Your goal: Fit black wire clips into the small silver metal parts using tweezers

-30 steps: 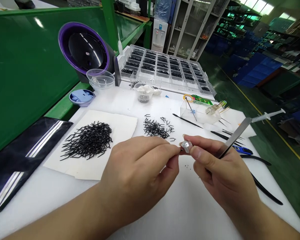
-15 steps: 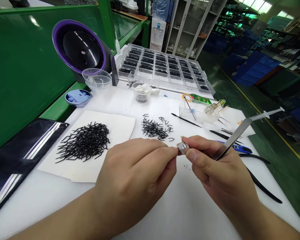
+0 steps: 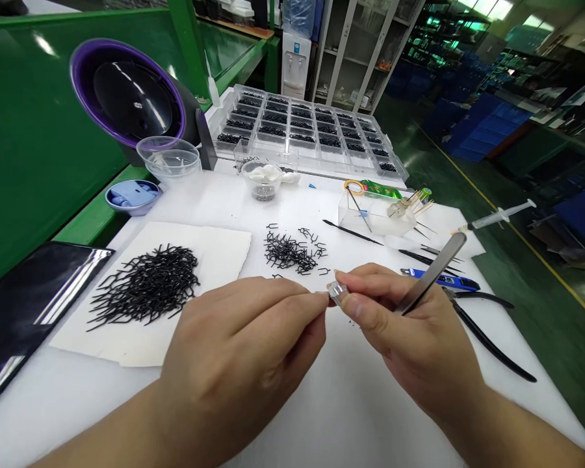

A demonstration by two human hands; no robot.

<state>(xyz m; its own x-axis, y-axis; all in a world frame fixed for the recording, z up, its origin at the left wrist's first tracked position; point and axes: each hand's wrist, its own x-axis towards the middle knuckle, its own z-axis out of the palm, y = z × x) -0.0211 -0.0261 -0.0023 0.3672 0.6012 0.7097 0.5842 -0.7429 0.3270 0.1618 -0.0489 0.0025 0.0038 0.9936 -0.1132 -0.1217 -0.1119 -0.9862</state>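
Two hands: left hand (image 3: 238, 364), right hand (image 3: 409, 331). Between them, one clear part (image 3: 338, 293); in right hand, one steel tweezers (image 3: 431, 273). On white table (image 3: 292, 403): two black wire heaps, left heap (image 3: 146, 286) on one paper sheet (image 3: 219, 260), middle heap (image 3: 287, 252) bare. Far edge: one compartment tray (image 3: 292, 153), one glass cup (image 3: 263, 179). Far-left corner: two stacked clear cups (image 3: 168, 159), one blue dish (image 3: 132, 197). Right edge: one acrylic box (image 3: 375, 221), one blue-handled tool (image 3: 439, 279), one cutting pliers (image 3: 487, 335), one syringe (image 3: 497, 216).
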